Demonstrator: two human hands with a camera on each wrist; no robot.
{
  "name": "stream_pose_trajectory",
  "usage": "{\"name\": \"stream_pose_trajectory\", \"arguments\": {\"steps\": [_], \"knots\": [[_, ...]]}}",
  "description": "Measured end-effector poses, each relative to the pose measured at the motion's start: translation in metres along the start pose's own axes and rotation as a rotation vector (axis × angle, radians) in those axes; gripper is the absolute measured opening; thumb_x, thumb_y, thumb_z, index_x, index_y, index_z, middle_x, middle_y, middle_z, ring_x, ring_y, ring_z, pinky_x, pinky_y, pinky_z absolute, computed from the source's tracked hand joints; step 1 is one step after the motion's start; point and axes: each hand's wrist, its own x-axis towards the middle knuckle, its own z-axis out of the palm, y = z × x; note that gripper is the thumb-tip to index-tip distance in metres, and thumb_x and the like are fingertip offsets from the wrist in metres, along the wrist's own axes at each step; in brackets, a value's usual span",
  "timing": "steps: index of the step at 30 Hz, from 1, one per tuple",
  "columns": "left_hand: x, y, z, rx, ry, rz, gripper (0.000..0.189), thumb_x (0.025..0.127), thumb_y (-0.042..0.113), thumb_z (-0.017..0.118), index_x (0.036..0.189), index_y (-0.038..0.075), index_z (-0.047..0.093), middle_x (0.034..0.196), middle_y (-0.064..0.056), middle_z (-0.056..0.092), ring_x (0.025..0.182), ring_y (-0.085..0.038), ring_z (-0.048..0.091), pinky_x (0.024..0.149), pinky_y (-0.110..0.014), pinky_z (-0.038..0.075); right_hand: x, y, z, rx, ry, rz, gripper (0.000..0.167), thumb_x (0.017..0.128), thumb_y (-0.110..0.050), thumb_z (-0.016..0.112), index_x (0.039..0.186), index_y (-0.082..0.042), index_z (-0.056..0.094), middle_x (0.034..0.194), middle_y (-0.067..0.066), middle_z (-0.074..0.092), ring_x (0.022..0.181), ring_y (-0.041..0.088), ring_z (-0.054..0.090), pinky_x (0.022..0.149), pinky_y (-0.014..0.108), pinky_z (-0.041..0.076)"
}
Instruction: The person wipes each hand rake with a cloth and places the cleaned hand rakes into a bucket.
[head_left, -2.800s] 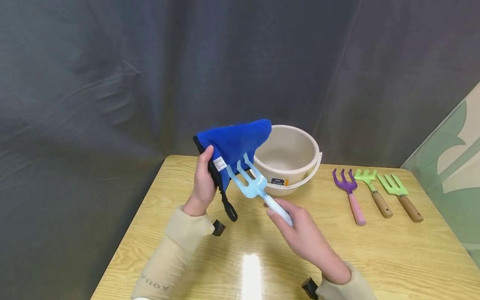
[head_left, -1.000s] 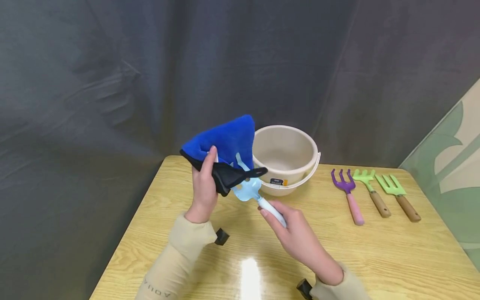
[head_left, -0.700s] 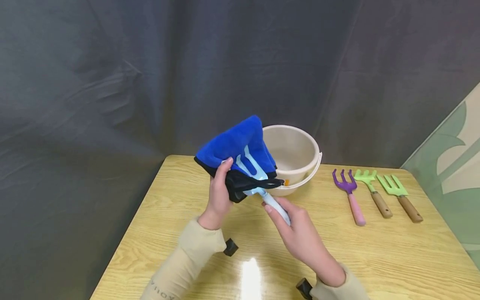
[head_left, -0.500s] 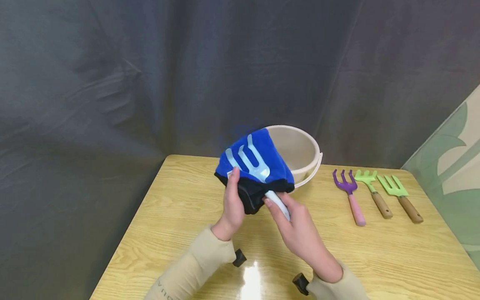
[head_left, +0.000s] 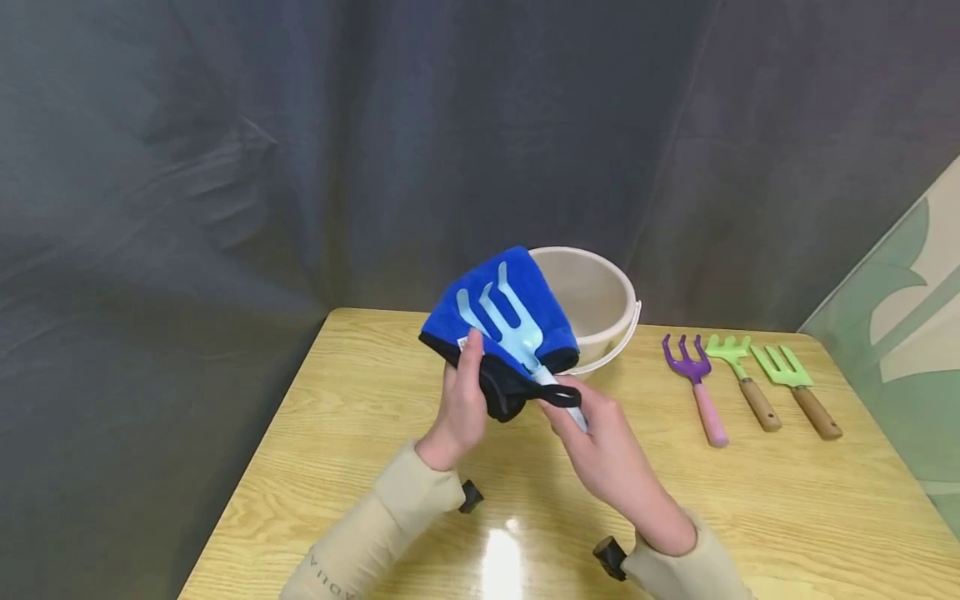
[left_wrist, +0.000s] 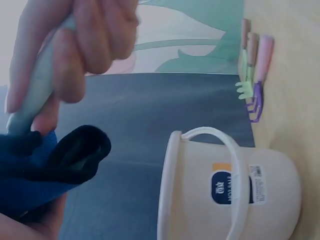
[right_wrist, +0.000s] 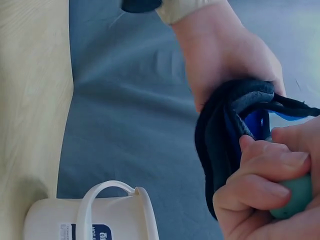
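Observation:
My left hand (head_left: 461,408) grips a folded blue cloth (head_left: 551,312) with black edging, thumb on its near side by a small white tag. Against the cloth lies a light blue garden hand fork (head_left: 517,337), tines pointing up and away. My right hand (head_left: 607,442) holds the fork by its pale handle (right_wrist: 295,197). The cloth's black hanging loop (head_left: 558,395) crosses over that handle. In the left wrist view the right hand (left_wrist: 85,45) is curled round the handle above the cloth. Both things are held over the table in front of the bucket.
A cream bucket (head_left: 600,304) with a white handle stands behind the cloth, partly hidden by it. To the right lie a purple fork (head_left: 690,367) with a pink handle, a green rake (head_left: 731,354) and a green fork (head_left: 787,371) on the wooden table (head_left: 315,433). A dark curtain hangs behind.
The left hand has moved right with the cloth, bringing it behind and under the fork's tines. The cloth has been refolded and its loop now lies over the handle. The right hand keeps its hold.

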Motion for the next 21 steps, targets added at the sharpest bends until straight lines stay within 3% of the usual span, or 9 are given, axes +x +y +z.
{"name": "stream_pose_trajectory", "arguments": {"steps": [4,9,13,17,21], "knots": [[0.012,0.004,-0.007,-0.042,0.103,0.026,0.075,0.107,0.057,0.034,0.146,-0.007,0.040,0.143,-0.018,0.053,0.135,-0.024,0.047,0.115,-0.039,0.032,-0.002,-0.002,0.001,-0.012,-0.017,0.024,0.011,0.103,-0.020,0.062,0.106,-0.015,0.072,0.067,-0.007,0.048,0.057,0.010,0.045,0.051,0.029,0.042],[0.029,0.010,-0.022,-0.027,0.196,0.087,0.067,0.105,0.057,0.040,0.133,-0.004,0.050,0.125,-0.009,0.062,0.119,-0.021,0.056,0.106,-0.037,0.041,-0.006,0.003,0.005,-0.015,-0.069,0.066,0.014,0.104,-0.026,0.061,0.101,-0.016,0.070,0.065,-0.007,0.045,0.052,0.008,0.040,0.045,0.028,0.039],[0.034,0.015,-0.029,-0.007,0.174,0.087,0.049,0.105,0.045,0.044,0.114,-0.002,0.055,0.100,-0.004,0.064,0.095,-0.016,0.062,0.090,-0.031,0.049,-0.009,0.008,0.008,-0.013,-0.117,0.081,0.016,0.104,-0.027,0.061,0.101,-0.015,0.070,0.064,-0.008,0.044,0.052,0.006,0.040,0.045,0.027,0.039],[0.031,0.015,-0.027,0.014,0.082,0.058,0.036,0.100,0.030,0.055,0.100,-0.006,0.058,0.084,-0.008,0.063,0.078,-0.015,0.064,0.075,-0.029,0.054,-0.009,0.006,0.004,-0.012,-0.119,0.068,0.015,0.104,-0.025,0.061,0.099,-0.014,0.070,0.065,-0.009,0.046,0.052,0.006,0.041,0.046,0.027,0.040],[0.029,0.013,-0.023,-0.083,0.034,0.035,0.043,0.098,0.026,0.056,0.119,-0.011,0.059,0.108,-0.018,0.069,0.094,-0.023,0.067,0.085,-0.038,0.056,-0.009,0.004,0.001,-0.008,-0.101,0.066,0.014,0.103,-0.025,0.062,0.100,-0.015,0.071,0.065,-0.009,0.046,0.051,0.007,0.042,0.046,0.027,0.040]]}}
